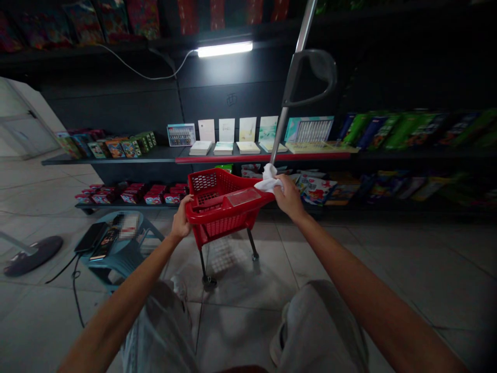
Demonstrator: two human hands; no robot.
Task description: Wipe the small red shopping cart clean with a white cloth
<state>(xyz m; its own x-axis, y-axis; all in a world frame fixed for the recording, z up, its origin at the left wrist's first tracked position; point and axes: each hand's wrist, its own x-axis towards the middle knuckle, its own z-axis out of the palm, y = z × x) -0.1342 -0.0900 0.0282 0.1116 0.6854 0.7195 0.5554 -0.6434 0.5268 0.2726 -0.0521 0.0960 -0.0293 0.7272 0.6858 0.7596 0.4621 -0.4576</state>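
A small red plastic shopping cart [223, 226] on thin dark legs with wheels stands on the tiled floor in front of me. My left hand [180, 218] is closed around the left corner of its handle rim. At the cart's right rim, my right hand [288, 197] grips a white cloth [269, 178] and presses it against the red plastic. From that right side a metal pole [280, 124] rises, with a grey loop-shaped piece [310, 77] attached to it. The cart's basket has perforated walls, and its inside is only partly visible.
Behind the cart a dark shelf [147, 154] holds books [247, 135], small boxes [116, 147] and green bags [399, 130]. A blue stool [130, 254] with a phone [104, 244] and cables stands left, beside a round stand base [34, 255]. A lit tube lamp [225, 49] hangs above.
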